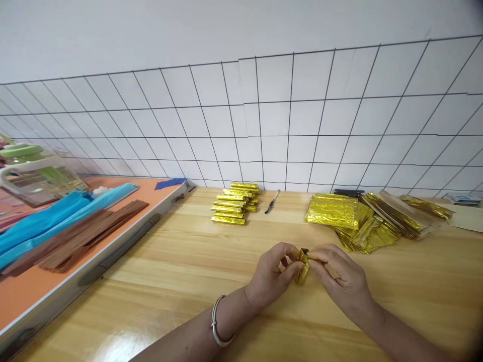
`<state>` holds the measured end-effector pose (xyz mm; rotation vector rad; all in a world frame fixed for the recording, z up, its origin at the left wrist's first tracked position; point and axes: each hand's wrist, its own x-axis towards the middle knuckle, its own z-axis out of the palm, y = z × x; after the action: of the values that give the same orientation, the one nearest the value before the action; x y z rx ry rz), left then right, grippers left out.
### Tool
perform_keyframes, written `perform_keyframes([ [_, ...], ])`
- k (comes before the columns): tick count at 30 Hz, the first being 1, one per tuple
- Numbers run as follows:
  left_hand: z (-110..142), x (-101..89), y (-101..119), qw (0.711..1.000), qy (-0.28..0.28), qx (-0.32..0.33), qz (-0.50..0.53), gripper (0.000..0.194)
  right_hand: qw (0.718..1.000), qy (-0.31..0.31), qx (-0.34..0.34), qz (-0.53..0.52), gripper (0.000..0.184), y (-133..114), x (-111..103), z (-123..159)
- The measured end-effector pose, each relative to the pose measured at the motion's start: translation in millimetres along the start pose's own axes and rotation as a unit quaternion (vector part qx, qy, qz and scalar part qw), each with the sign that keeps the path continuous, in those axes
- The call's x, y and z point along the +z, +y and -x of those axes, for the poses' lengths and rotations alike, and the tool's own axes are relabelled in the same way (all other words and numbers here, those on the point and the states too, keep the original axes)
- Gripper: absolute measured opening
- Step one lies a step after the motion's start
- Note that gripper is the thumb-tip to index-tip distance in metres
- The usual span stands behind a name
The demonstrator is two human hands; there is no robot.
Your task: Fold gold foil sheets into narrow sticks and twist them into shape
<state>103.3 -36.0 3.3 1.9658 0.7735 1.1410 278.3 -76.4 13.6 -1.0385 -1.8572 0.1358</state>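
Note:
Between my two hands, above the wooden table (181,271), stands a small gold foil tube (302,275) with an open upper end. My left hand (273,274) pinches its left side between thumb and fingers. On the other side my right hand (341,279) is closed at the tube's top edge, thumb and fingertips together. Farther back lies a stack of finished-looking gold foil tubes (229,214). To the right is a pile of flat gold foil sheets (332,212), with more crumpled foil strips (368,234) beside it.
A black pen (270,203) lies between the stack and the foil pile. At left, an orange board (113,229) with a raised pale edge holds blue crepe paper (49,221), brown crepe paper (86,236) and a green-lidded jug (35,176). A white tiled wall (271,120) rises behind.

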Motion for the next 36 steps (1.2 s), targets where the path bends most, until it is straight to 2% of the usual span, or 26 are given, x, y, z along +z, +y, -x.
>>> perform_keyframes([
  [15, 7.1, 9.1, 10.5, 0.994, 0.059, 0.007, -0.088, 0.006, 0.999, -0.004, -0.010, 0.039, 0.023, -8.9, 0.4, 0.4],
  [25, 7.7, 11.3, 11.3, 0.991, 0.069, 0.011, -0.110, 0.004, 0.998, -0.014, -0.022, 0.061, 0.020, -8.7, -0.8, 1.1],
  [36, 9.7, 12.9, 11.1, 0.990, 0.057, 0.038, -0.124, 0.005, 0.996, -0.007, 0.002, 0.091, 0.014, -10.4, 0.9, -1.0],
])
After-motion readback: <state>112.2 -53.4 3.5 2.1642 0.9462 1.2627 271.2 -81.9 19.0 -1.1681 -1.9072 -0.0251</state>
